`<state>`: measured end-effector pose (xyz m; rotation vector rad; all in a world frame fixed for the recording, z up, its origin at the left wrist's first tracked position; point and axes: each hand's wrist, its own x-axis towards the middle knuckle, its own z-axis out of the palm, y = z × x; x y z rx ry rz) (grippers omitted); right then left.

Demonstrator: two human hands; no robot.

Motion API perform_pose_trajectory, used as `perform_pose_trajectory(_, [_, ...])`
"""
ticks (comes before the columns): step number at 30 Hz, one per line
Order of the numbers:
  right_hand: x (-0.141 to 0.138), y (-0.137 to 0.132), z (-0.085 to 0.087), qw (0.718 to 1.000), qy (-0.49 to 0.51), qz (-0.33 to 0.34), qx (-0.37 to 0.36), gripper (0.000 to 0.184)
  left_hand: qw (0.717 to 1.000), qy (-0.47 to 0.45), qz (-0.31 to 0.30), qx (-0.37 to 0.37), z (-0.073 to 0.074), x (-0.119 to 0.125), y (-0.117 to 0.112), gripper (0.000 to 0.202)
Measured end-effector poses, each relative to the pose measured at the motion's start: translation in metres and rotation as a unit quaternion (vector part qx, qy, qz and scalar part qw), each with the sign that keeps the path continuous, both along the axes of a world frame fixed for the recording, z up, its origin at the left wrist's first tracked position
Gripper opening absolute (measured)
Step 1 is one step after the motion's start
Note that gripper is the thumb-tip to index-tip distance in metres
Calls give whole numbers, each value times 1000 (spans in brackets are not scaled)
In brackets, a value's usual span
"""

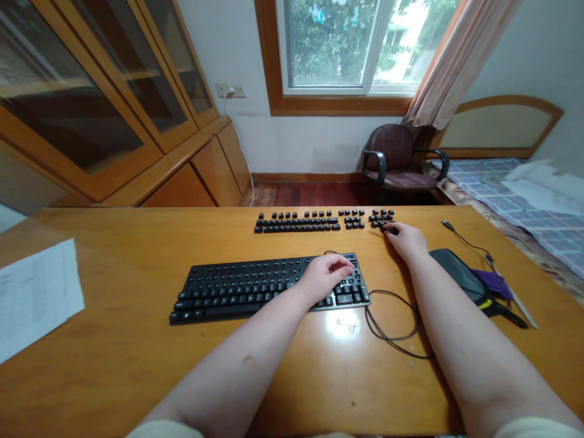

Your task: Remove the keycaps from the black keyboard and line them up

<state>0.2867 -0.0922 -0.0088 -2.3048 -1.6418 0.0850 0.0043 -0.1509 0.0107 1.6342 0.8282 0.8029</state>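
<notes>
A black keyboard (246,289) lies on the desk, bare of keycaps in its upper rows and part of its number pad. Over that number pad is my left hand (323,277), its thumb and fingertips brought together; whatever sits between them is hidden. Farther off, my right hand (407,240) reaches to the rightmost group of loose keycaps (382,213), fingers pinched on a black keycap (391,230). More loose keycaps (298,228) stand in rows behind the keyboard, with a smaller group (353,219) between.
A black cable (387,337) loops right of the keyboard. Beside my right forearm lie a dark pouch (456,274), a purple cloth (495,285) and a USB plug (448,225). Paper sheets (39,298) lie at left. An armchair (395,158) stands beyond the desk.
</notes>
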Motion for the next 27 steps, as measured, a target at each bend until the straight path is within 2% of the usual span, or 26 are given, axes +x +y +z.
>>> perform_pose_trajectory(5, [-3,-2,2,1000,9,-6,2,37,1000,-2,0,1,0,0,0,24])
perform_pose_trajectory(7, [-5,-5,5,999,24,-4,38,41,1000,-5,1,1,1,0,0,24])
perform_pose_trajectory(9, [-5,-10,11,993,40,3,114,44,1000,-9,10,2,2,0,-1,23])
perform_pose_trajectory(11, [-4,-16,24,977,57,14,203,41,999,-13,29,5,3,1,-1,21])
perform_pose_trajectory(13, [-6,-24,44,961,83,16,263,38,998,-10,60,14,4,1,-1,19])
perform_pose_trajectory(15, [-14,-34,68,948,119,18,295,40,994,9,102,35,4,0,-1,20])
perform_pose_trajectory(17, [-31,-47,86,936,154,65,311,33,987,36,145,67,4,-1,-1,20])
perform_pose_trajectory(19, [-55,-60,92,922,210,119,302,26,978,38,182,95,4,-3,1,20])
perform_pose_trajectory(21, [-83,-73,82,897,311,171,264,24,972,13,210,107,3,-4,2,19])
perform_pose_trajectory(24, [-117,-86,48,842,465,181,203,21,970,-20,223,98,0,-5,3,19])
perform_pose_trajectory(27, [-131,-91,21,824,515,185,148,21,972,-27,219,85,-3,-5,4,18])
